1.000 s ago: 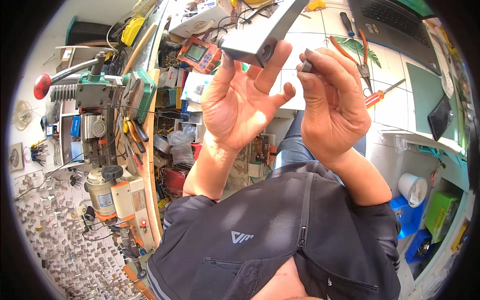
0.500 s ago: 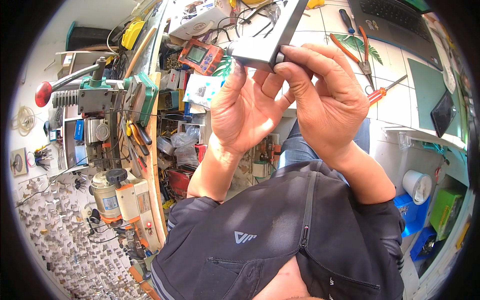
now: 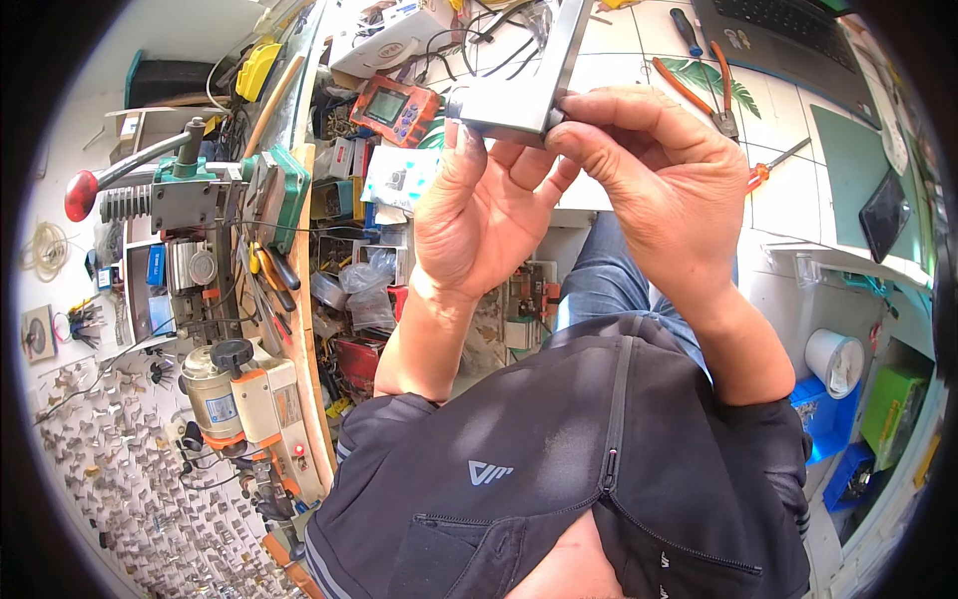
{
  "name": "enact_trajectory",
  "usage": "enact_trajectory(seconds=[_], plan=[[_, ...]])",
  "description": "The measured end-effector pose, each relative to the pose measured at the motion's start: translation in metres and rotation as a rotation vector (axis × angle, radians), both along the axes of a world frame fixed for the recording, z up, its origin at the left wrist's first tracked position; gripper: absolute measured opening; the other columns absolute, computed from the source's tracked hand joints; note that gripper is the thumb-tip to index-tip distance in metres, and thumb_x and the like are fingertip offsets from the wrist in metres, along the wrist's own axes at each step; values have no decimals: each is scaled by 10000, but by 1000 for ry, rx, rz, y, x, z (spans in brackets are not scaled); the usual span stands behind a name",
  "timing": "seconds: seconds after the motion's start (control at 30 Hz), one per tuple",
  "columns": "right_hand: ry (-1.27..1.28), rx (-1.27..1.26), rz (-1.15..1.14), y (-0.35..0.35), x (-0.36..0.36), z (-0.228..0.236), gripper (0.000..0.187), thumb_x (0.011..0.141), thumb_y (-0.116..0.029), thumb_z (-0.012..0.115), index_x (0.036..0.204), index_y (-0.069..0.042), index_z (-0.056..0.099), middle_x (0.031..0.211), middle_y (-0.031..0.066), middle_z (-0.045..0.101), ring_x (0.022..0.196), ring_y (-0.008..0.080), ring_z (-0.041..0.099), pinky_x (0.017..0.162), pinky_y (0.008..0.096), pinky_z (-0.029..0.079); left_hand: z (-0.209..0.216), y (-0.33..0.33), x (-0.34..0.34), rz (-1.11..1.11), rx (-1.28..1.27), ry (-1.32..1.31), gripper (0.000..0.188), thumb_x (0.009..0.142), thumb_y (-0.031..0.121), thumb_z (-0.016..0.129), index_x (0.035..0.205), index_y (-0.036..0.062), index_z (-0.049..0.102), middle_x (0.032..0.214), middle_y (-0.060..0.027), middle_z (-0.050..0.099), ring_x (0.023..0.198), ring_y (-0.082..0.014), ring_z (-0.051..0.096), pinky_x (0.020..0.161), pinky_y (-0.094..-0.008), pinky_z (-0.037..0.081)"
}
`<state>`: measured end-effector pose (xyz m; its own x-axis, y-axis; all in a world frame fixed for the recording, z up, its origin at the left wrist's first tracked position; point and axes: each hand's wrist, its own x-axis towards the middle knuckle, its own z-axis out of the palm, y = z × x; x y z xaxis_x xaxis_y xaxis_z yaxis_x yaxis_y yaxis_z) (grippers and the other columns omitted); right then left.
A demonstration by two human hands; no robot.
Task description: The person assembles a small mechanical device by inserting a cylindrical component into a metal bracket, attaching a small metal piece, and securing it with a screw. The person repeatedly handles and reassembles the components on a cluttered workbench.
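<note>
A long rectangular housing (image 3: 534, 95), silvery on its face with a dark edge, points away from me above the tiled worktop. Its near end rests on my left hand (image 3: 469, 215), which has its palm turned up, its thumb against the left corner and its fingers under the housing. At the right of that end, my right hand (image 3: 674, 190) pinches a small dark round knob (image 3: 555, 120) between thumb and forefinger. The other right fingers are curled. The housing's far end runs out of the picture, and its underside is hidden.
Orange-handled pliers (image 3: 724, 85), a red-handled screwdriver (image 3: 762, 174), a dark-handled screwdriver (image 3: 686, 30) and a laptop (image 3: 788, 45) lie on the right. An orange device with a screen (image 3: 396, 110) sits left. A key-cutting machine (image 3: 222, 399) and a red-knobbed lever (image 3: 85, 192) stand far left.
My right hand has turned slightly, its back swinging to the right while the pinch on the knob stays. The left hand and the housing have shifted very little.
</note>
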<state>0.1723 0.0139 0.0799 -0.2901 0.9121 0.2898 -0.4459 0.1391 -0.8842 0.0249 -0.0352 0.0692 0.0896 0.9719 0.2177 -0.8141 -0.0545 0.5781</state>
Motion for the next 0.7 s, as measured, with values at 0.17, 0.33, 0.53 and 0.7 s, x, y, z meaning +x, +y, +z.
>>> enact_trajectory(seconds=[0.17, 0.33, 0.53, 0.7], plan=[[-105, 416, -337, 5, -5, -14, 180, 732, 39, 717, 906, -4, 709, 862, 103, 683, 750, 168, 667, 650, 239, 515, 0, -1, 3, 63, -60, -9, 419, 992, 291, 434, 1388, 167, 379, 1394, -83, 463, 1285, -234, 444, 1068, -469, 309], [-72, 484, -387, 6, -10, -19, 169, 730, 44, 720, 893, 2, 702, 871, 112, 677, 735, 188, 667, 645, 252, 526, -4, -1, 0, 17, -44, -36, 403, 990, 281, 439, 1370, 151, 404, 1385, -92, 472, 1283, -236, 450, 1080, -466, 300], [-56, 443, -347, 3, -8, -16, 169, 729, 47, 729, 888, 1, 692, 883, 96, 671, 726, 146, 652, 624, 244, 522, -5, 0, 2, 8, -18, 28, 413, 990, 279, 438, 1370, 120, 408, 1369, -107, 485, 1272, -230, 460, 1079, -449, 303], [-43, 460, -351, 6, -9, -21, 173, 730, 47, 729, 892, 1, 690, 882, 93, 671, 735, 134, 645, 608, 233, 508, -3, -1, 6, 7, -54, -23, 430, 990, 292, 439, 1373, 99, 400, 1383, -134, 467, 1277, -244, 455, 1084, -455, 300]])
